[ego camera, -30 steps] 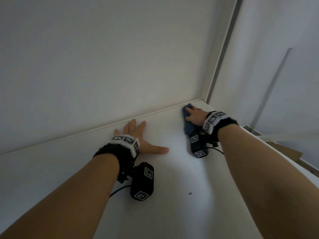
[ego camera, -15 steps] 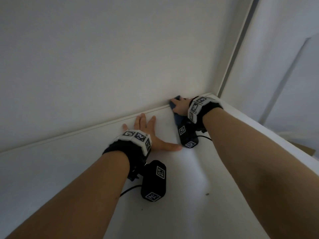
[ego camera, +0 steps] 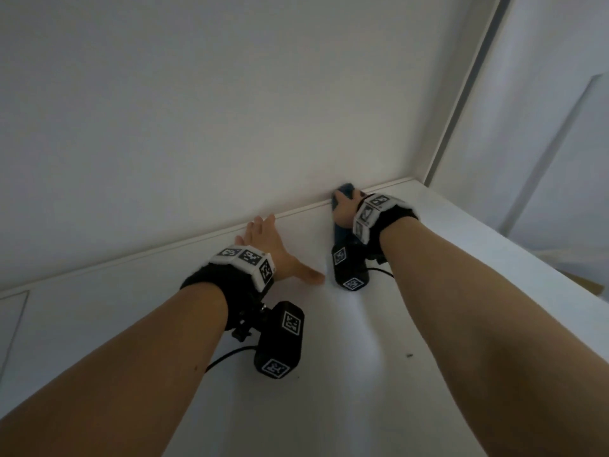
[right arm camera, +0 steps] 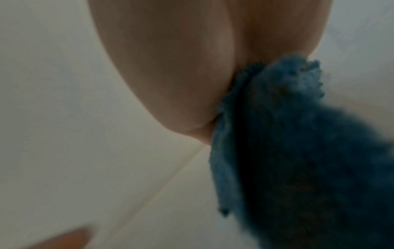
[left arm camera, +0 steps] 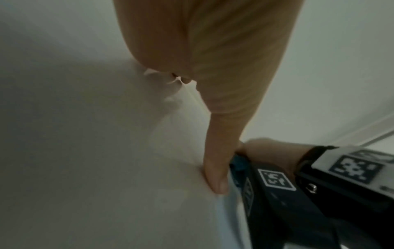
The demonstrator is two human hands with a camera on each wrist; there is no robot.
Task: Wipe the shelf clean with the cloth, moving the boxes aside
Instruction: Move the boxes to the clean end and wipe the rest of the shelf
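The white shelf [ego camera: 329, 374] runs back to a white wall. A blue cloth [ego camera: 346, 189] is bunched against the seam where the shelf meets that wall. My right hand [ego camera: 344, 209] grips it there, and the right wrist view shows the cloth [right arm camera: 287, 151] folded under the palm. My left hand [ego camera: 260, 239] lies flat on the shelf just left of the cloth, fingers straight and reaching the back wall. In the left wrist view its thumb [left arm camera: 215, 176] almost touches the cloth [left arm camera: 239, 162]. No boxes are in view.
The back wall [ego camera: 230, 110] rises straight behind both hands. A white upright panel edge [ego camera: 461, 94] closes the shelf on the right. A small dark speck [ego camera: 409, 355] lies on the shelf between my forearms. Bare shelf stretches to the left.
My right hand has slid the cloth from the right corner leftward along the back seam, closer to my left hand. The left hand has stayed flat on the shelf.
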